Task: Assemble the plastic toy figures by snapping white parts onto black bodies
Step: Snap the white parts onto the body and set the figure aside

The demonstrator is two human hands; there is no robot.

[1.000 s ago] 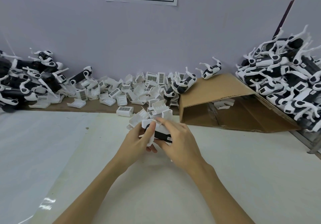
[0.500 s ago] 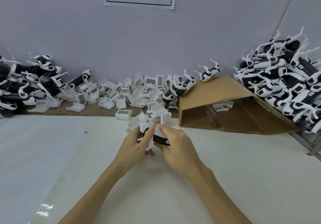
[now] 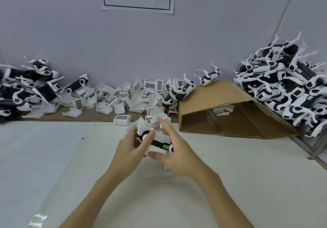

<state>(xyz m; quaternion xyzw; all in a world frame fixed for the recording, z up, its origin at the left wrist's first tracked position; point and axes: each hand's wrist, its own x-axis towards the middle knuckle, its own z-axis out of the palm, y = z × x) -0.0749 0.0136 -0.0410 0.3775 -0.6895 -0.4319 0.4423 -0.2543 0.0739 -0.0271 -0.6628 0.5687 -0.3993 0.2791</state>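
Left hand (image 3: 131, 143) clamped on the toy figure (image 3: 155, 139) above the table (image 3: 230, 166), right hand (image 3: 178, 155) fingers spread beside it; advise pressing the white part squarely until it seats.

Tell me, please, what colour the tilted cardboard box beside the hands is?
Plain brown; the open corrugated cardboard box shows clearly in the head view.

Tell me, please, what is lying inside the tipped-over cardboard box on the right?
Inside the cardboard box, a few loose white parts lie near the back of its brown floor. The sloping top panel hides the deeper left corner, so anything there cannot be seen.
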